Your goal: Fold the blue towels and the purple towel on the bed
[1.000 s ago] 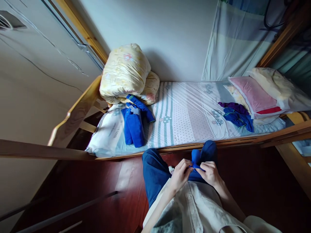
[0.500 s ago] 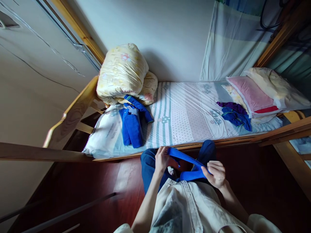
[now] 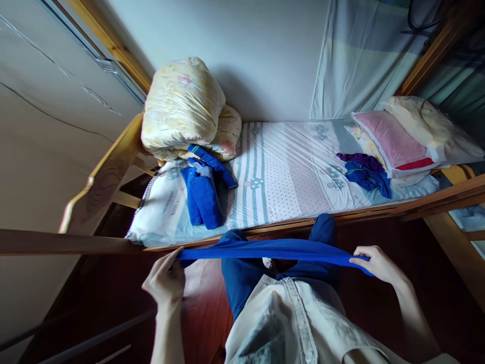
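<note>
A long blue strip of cloth [image 3: 265,249] is stretched across in front of me, above my knees, with a slight sag on its lower edge. My left hand [image 3: 166,278] is closed on its left end. At the other end, my right hand [image 3: 379,263] pinches the cloth between thumb and fingers, and a short corner hangs below the grip. Folded blue clothing [image 3: 202,197] lies on the left part of the bed, beyond my left hand. A crumpled blue and purple garment pile [image 3: 366,174] rests near the pillows.
The bed [image 3: 288,177] has a patterned sheet and a wooden frame edge just past my knees. A rolled yellow quilt [image 3: 182,103] sits at its left end, a pink pillow [image 3: 392,139] at its right. A pale curtain [image 3: 348,60] hangs by the wall.
My hands have moved far apart, left hand to the left and right hand to the right. The blue cloth, loosely folded over before, is now drawn out lengthwise.
</note>
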Demonstrator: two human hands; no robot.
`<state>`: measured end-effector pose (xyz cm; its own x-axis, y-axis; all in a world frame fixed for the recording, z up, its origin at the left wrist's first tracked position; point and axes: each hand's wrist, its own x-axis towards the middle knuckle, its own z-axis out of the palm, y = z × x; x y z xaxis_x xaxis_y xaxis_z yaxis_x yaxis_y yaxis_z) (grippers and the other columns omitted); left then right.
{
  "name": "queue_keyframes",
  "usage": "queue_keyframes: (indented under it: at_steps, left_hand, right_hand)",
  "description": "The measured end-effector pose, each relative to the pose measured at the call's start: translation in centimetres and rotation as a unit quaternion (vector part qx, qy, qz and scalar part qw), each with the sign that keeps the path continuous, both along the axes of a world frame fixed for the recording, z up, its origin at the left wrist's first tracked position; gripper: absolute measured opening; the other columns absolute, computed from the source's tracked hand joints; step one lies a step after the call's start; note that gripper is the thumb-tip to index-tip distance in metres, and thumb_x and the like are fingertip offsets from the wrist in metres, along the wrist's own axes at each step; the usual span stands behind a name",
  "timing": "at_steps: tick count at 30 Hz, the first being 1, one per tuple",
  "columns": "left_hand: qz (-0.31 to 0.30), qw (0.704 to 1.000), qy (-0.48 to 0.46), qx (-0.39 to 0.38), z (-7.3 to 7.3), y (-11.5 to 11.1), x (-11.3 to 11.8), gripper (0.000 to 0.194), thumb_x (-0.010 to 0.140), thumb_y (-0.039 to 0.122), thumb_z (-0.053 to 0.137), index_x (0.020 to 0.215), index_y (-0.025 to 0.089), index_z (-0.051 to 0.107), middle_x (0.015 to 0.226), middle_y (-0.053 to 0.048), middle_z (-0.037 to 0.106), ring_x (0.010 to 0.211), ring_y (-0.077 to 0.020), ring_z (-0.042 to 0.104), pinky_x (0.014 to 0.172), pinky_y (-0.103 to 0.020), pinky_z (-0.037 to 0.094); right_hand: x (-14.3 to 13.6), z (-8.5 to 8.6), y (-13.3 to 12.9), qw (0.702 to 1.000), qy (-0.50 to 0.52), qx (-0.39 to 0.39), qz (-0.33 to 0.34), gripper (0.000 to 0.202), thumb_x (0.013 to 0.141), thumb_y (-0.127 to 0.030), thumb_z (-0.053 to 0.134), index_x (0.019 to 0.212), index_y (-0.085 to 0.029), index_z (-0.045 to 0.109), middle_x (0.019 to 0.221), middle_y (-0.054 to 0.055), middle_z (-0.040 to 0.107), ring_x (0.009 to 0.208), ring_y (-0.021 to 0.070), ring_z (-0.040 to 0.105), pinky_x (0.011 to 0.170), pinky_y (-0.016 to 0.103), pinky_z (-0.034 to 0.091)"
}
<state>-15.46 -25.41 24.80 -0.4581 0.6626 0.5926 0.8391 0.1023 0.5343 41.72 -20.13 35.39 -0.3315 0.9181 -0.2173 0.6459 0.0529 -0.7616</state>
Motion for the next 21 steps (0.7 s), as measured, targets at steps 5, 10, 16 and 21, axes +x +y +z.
queue_keyframes:
  at_steps: [5,10,16,21]
  left_hand:
    - [0.044,0.999,-0.015,0.004,1.7,-2.7,-1.2,0.016,0.074,0.030,0.063,0.072,0.032,0.079,0.070,0.004,0.074,0.062,-0.0209,0.069,0.059,-0.030,0.047]
    - [0.059,0.995,-0.034,-0.075,1.8,-3.9,-2.5,0.011,0.070,0.043,0.066,0.067,0.035,0.074,0.065,0.007,0.070,0.051,-0.0182,0.060,0.052,-0.027,0.042]
    - [-0.028,0.997,-0.024,-0.064,1.3,-2.8,-3.8,0.020,0.071,0.049,0.069,0.061,0.032,0.073,0.058,0.007,0.069,0.044,-0.0141,0.056,0.046,-0.024,0.042]
    - [-0.092,0.995,0.001,-0.036,3.5,1.6,-4.1,0.025,0.077,0.048,0.067,0.064,0.030,0.076,0.069,0.004,0.076,0.061,-0.0179,0.071,0.058,-0.026,0.056]
  right_hand:
    - [2.3,-2.0,-1.0,0.998,-0.019,-0.055,0.034,0.035,0.089,-0.050,0.072,0.071,-0.021,0.076,0.073,0.002,0.067,0.061,0.0138,0.057,0.057,0.025,0.045]
    - [4.4,-4.0,-1.2,0.998,-0.054,-0.031,-0.004,0.029,0.089,-0.045,0.069,0.074,-0.022,0.079,0.076,0.004,0.072,0.063,0.0170,0.062,0.056,0.027,0.046]
    - [6.1,-6.0,0.2,0.992,-0.105,0.058,-0.039,0.021,0.092,-0.031,0.061,0.085,-0.025,0.080,0.085,0.006,0.080,0.075,0.0232,0.075,0.068,0.032,0.058]
    - [7.4,-6.2,5.1,0.961,-0.154,0.222,-0.064,0.023,0.094,-0.033,0.060,0.087,-0.026,0.081,0.091,0.007,0.082,0.084,0.0249,0.078,0.077,0.035,0.062]
